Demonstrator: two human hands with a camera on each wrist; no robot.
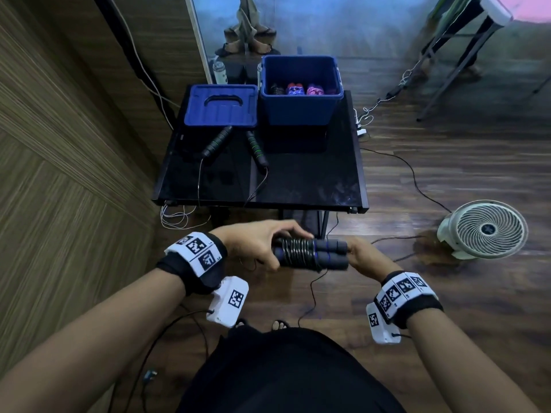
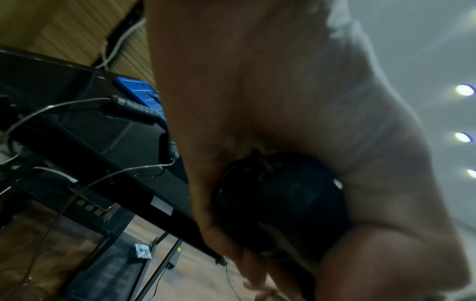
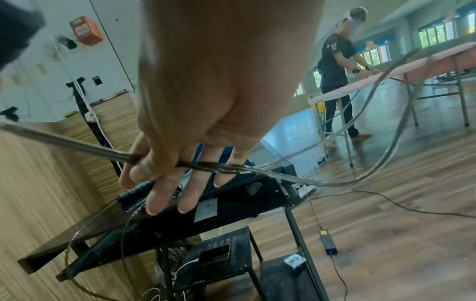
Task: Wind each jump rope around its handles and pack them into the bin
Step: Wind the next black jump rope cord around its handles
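Our left hand (image 1: 256, 241) wraps its curled fingers around a pair of grey foam jump-rope handles (image 1: 310, 253), held side by side with dark cord coiled tightly about their middle. Our right hand (image 1: 362, 254) holds the loose cord (image 3: 231, 170) between thumb and fingers at the handles' other end; the rest trails down in a loop toward the floor. We hold the bundle in the air, just short of the near edge of a glossy black table (image 1: 298, 180).

On that table, a second jump rope with black, green-ringed handles (image 1: 216, 141) lies unwound, its thin cord hanging over the near edge. Behind it rests a flat blue plastic lid (image 1: 220, 105), and beside the lid, to the right, stands an open blue plastic bin (image 1: 301, 111) with several wound ropes inside.

The floor is dark wood planking, crossed by cables. A white round fan (image 1: 484, 229) sits to the right, and wood-grain panelling runs along the left.
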